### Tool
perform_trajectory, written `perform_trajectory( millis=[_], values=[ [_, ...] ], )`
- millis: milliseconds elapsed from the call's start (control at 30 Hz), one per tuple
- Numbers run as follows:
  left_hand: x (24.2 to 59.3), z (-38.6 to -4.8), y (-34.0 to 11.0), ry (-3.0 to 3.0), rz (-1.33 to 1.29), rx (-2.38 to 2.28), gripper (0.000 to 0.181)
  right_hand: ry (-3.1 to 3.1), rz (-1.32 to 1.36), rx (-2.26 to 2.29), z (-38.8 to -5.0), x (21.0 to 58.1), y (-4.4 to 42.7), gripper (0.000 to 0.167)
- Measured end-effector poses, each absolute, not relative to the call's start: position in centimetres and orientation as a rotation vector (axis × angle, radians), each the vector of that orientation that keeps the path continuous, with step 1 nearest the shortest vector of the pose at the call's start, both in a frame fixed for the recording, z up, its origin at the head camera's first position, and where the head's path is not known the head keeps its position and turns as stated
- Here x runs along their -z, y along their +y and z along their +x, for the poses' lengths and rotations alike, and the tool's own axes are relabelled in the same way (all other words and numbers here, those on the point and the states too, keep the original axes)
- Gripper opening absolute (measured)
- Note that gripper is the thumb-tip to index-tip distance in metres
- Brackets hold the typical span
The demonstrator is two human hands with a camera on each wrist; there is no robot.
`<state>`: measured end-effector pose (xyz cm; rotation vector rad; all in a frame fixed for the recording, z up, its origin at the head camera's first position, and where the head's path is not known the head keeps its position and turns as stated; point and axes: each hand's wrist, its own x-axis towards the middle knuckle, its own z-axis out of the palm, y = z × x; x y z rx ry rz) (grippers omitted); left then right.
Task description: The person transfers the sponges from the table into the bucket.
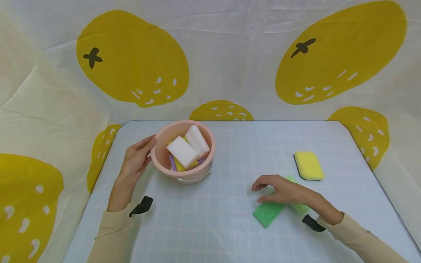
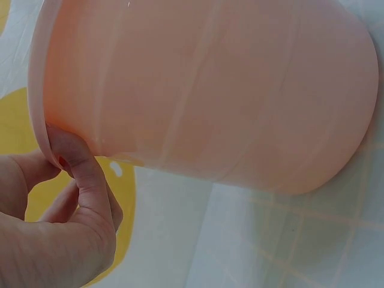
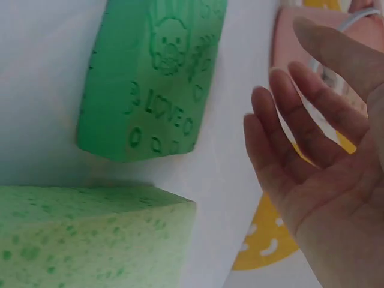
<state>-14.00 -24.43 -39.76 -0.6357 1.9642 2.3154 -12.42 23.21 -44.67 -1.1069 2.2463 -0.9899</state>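
Observation:
My left hand [image 1: 133,164] pinches the rim of a pink bucket [image 1: 161,151], thumb on one side and fingers on the other, as the left wrist view shows. Inside the bucket lie two white sponges [image 1: 182,151] on top of yellow and purple pieces [image 1: 173,163], partly covered. Over two sponges on the table hovers my right hand [image 1: 283,191], its fingers loosely bent with nothing between them. One is a dark green sponge [image 3: 150,78] embossed with a figure and "LOVE". The other, a speckled light green sponge [image 3: 96,240], is partly hidden by the hand in the head view.
A yellow sponge [image 1: 309,166] with a dark underside lies beyond the right hand. The bucket's white handle [image 1: 195,179] hangs down its front. A pale checked cloth [image 1: 197,226] covers the table, and a fruit-print curtain [image 1: 230,54] hangs behind and at both sides.

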Motion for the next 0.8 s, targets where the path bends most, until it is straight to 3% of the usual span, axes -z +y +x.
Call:
perform_trajectory(
  millis=[300, 800],
  values=[
    [39.9, -14.1, -24.5, 1.937, -0.619, -2.354, 0.065, 2.153, -1.054, 0.925, -11.3, 45.7, 23.9, 0.035],
    [40.1, -14.1, -24.5, 1.889, -0.573, -2.415, 0.060, 2.115, -1.252, 0.832, -10.6, 45.6, 24.8, 0.037]
  ],
)
